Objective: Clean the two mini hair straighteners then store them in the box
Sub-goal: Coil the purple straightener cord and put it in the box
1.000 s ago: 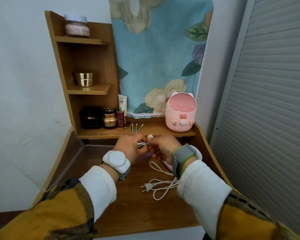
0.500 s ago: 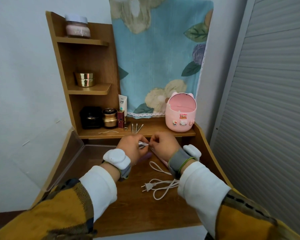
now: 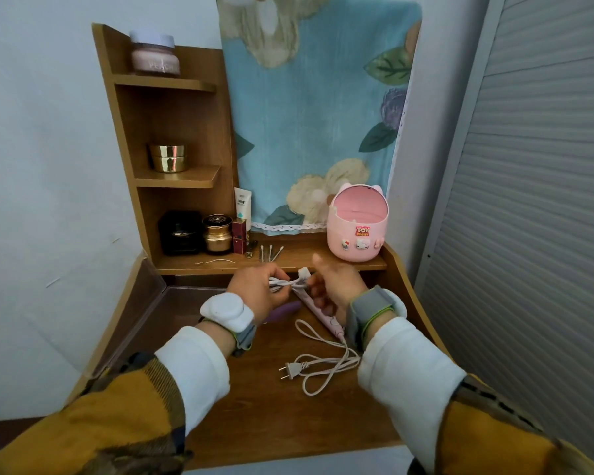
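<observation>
The only writing I can read properly is the "TOY STORY" sticker on the pink tub [image 3: 357, 222] at the right end of the desk's back ledge [image 3: 323, 265], with small cat-face charms under it. The pale lettering on the pink jar [image 3: 155, 53] on the top shelf looks like "PEACH", though it is soft. The print on the white tube [image 3: 243, 207] is too small to make out. Both hands meet in the middle of the desk, just in front of the ledge. The left hand [image 3: 254, 289] grips a bunched white cord [image 3: 287, 284]. The right hand [image 3: 336, 286] has its fingers curled onto the other side of the bundle and its thumb lifted, and a white plug [image 3: 304, 271] sticks up between them. The purple straightener [image 3: 283, 310] is mostly hidden under the left hand, with only a rounded end showing. The pink straightener [image 3: 319, 311] lies slantwise on the desk beneath the right hand, its far end covered by the fingers. Its cord [image 3: 323, 368] loops loose towards the front edge and ends in a two-pin plug [image 3: 290, 370]. A clear box [image 3: 144, 303] sits along the left edge, hard to trace against the wood. Both sleeves are cut off at the bottom of the view.
</observation>
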A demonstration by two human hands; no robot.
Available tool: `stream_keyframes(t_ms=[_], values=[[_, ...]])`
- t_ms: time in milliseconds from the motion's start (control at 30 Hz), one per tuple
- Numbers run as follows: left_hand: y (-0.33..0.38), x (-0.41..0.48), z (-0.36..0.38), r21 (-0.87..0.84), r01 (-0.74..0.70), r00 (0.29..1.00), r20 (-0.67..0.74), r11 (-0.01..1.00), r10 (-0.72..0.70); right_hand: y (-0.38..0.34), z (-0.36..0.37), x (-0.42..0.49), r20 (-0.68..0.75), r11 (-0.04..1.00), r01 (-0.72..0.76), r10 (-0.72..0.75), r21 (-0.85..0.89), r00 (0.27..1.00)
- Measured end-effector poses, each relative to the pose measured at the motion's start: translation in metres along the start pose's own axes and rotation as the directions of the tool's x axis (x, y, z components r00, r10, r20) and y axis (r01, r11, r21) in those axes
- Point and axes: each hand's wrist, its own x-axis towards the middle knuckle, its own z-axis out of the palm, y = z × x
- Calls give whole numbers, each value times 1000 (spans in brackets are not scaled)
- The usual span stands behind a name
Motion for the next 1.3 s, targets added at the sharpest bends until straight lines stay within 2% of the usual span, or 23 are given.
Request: stream_keyframes(t_ms=[67,133,200,333,533,833,900,1000,1100,1133,1167,1200,1233,1300], values=[[-1,0,2,67,-85,996,-25,994,87,-2,1,-5,157,968,-235,220,84,963],[-2,0,2,127,-141,989,-18,982,145,-3,2,-6,276,909,-373,317,183,907],[-2,0,3,171,-177,984,1,969,180,-3,3,-7,352,845,-458,354,278,867],[-1,0,3,185,-204,979,22,961,203,0,6,-10,421,762,-506,336,404,843],[-4,-3,4,96,-148,985,-77,984,155,4,7,-7,423,709,-503,308,495,852],[-4,-5,5,66,-160,980,-106,985,167,4,11,-9,318,829,-353,226,433,921],[-4,-4,5,87,-183,979,-77,979,190,3,11,-9,264,900,-276,190,338,945],[-3,-4,3,115,-211,976,-24,971,215,1,10,-9,159,993,-93,81,73,984],[-1,-3,1,116,-210,977,1,971,211,0,6,-4,114,977,154,-139,-146,984],[-1,-2,0,127,-211,977,16,969,211,-1,5,-4,120,930,262,-238,-259,964],[0,-1,-1,145,-208,978,40,967,205,-1,4,-4,144,832,355,-325,-426,935],[1,-1,-1,159,-199,979,67,967,191,-4,2,-5,202,673,443,-407,-592,891],[2,-1,-1,163,-184,981,89,969,171,-5,0,-6,287,509,518,-464,-687,838],[1,-3,-1,115,-113,990,99,987,102,-7,-2,-8,463,274,623,-471,-732,751]])
